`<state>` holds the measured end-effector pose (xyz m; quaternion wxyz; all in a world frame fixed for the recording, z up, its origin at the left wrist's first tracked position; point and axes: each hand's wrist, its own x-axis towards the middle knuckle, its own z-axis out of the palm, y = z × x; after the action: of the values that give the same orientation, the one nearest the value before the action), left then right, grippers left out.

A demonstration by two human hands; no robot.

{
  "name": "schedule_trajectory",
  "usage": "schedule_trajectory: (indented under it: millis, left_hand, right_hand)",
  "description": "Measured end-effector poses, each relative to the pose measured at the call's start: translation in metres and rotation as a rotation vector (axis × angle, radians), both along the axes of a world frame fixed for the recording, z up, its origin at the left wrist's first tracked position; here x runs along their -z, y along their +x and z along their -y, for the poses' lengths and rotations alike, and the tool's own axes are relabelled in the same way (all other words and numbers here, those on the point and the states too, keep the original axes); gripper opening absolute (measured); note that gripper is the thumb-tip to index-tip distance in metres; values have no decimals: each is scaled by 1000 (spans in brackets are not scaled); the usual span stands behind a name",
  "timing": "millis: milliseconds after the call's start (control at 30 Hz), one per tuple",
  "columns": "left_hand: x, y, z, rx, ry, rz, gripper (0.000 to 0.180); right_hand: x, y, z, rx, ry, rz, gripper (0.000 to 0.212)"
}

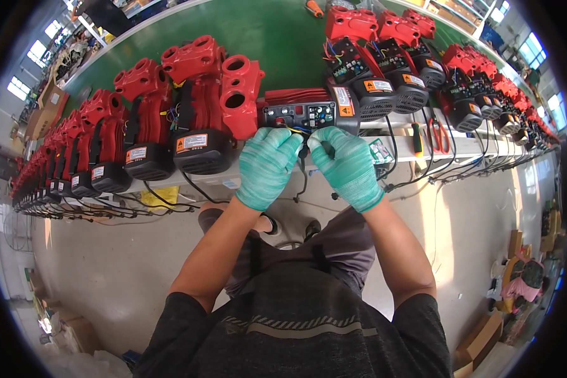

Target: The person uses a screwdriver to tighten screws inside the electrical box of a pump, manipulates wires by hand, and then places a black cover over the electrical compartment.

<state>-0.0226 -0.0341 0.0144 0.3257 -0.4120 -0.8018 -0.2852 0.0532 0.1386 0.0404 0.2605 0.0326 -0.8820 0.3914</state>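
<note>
Two narrowed pinches: left hand (268, 169), right hand (348, 167), at wires (295, 130); can't tell what's held. Pump (302, 96), on green bench (283, 53), likely heavy, rigid; grab casting (250, 88), wires delicate.

Green-gloved hands (268, 167), dark short-sleeved shirt (302, 353), grey trousers (348, 246).

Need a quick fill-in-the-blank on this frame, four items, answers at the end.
1. The left hand and right hand each wear a green ____.
2. The finned body of the unit in front of the hands is ____.
3. The red-handled scissors are to the ____ of the green-handled tool.
4. The bench top beyond that unit is coloured ____.

Missing words: glove; red; right; green.
</note>
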Motion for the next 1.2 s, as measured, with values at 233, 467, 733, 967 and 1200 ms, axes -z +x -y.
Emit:
schedule_trajectory:
  millis: [233,467,733,967,1200]
  left_hand:
    - [1,-2,2,6,-37,-7,30]
    - [-2,-3,4,56,-25,21,30]
    - [-6,-3,5,51,-70,44,26]
    - [-7,-3,3,15,-84,45,25]
    - [-9,-3,4,35,-72,61,21]
  right_hand:
    - [4,-2,17,152,-155,114,19]
    - [-11,8,-5,41,386,-192,25]
    - [-28,-4,-22,-157,920,-158,24]
    - [-33,1,10,6,-638,584,12]
    - [-10,16,9,63,-180,162,15]
